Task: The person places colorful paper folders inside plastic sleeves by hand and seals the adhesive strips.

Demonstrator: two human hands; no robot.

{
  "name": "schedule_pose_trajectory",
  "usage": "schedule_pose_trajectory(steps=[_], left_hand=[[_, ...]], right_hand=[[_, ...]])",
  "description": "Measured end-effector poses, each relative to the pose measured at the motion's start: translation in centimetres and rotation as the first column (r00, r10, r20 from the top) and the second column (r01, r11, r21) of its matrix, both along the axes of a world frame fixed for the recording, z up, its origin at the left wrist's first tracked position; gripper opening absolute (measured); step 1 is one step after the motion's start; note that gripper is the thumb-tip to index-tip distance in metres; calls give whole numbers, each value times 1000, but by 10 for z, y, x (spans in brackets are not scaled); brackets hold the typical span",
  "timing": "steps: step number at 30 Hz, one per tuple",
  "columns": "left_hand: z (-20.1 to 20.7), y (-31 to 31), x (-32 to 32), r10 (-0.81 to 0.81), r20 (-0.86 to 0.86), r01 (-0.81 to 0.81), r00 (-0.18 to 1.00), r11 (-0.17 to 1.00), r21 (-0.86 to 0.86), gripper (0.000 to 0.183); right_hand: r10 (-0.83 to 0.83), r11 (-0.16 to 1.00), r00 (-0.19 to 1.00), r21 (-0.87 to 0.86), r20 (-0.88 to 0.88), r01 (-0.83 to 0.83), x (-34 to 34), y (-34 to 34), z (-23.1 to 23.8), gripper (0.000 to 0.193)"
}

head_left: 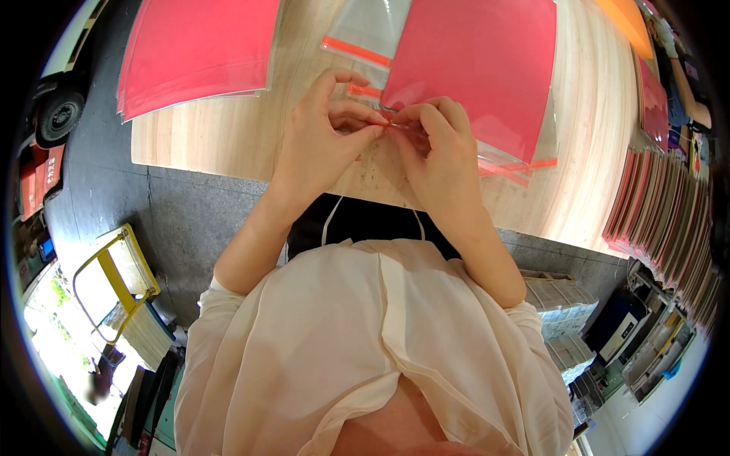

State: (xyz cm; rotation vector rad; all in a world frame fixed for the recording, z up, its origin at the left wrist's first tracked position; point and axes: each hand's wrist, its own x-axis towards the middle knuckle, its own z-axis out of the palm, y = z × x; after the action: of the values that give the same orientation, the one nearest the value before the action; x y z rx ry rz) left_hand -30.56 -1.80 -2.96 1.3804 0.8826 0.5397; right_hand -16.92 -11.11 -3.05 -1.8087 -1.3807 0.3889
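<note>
My left hand point(310, 140) and my right hand point(447, 152) meet over the near part of the table, thumbs and fingertips pinched together. Between them is the edge of a clear plastic sleeve, partly hidden by my fingers. This edge lies at the near left corner of a pink sheet point(475, 68), which rests in clear plastic just beyond my right hand. Other clear plastic sleeves point(369, 23) with orange-red strips lie left of the pink sheet and show beneath it. Both hands are closed.
Pink sheets in clear sleeves point(201, 53) are stacked at the table's point(205, 140) far left. A long row of thin pink and brown pieces point(661, 205) stands at right, near an orange sheet point(627, 23). Another person's arm point(688, 91) shows there. A yellow-framed trolley point(122, 285) stands on the floor.
</note>
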Motion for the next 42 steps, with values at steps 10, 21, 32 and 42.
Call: schedule_pose_trajectory(steps=[10, 21, 32, 42], left_hand=[[-2, 1, 0, 1, -19, -1, 1000, 1000, 5, 38], [-1, 0, 3, 0, -38, 0, 999, 1000, 6, 36], [4, 6, 4, 28, -44, -33, 999, 993, -115, 47], [0, 3, 7, 60, -71, -64, 996, 996, -57, 36]], right_hand=[[-8, 1000, 1000, 1, 20, 8, -1, 0, 3, 14], [-5, 1000, 999, 2, 33, 5, 0, 1, -1, 12], [97, 991, 986, 80, 138, -109, 5, -2, -2, 16], [282, 943, 937, 117, 207, -310, 24, -14, 0, 19]])
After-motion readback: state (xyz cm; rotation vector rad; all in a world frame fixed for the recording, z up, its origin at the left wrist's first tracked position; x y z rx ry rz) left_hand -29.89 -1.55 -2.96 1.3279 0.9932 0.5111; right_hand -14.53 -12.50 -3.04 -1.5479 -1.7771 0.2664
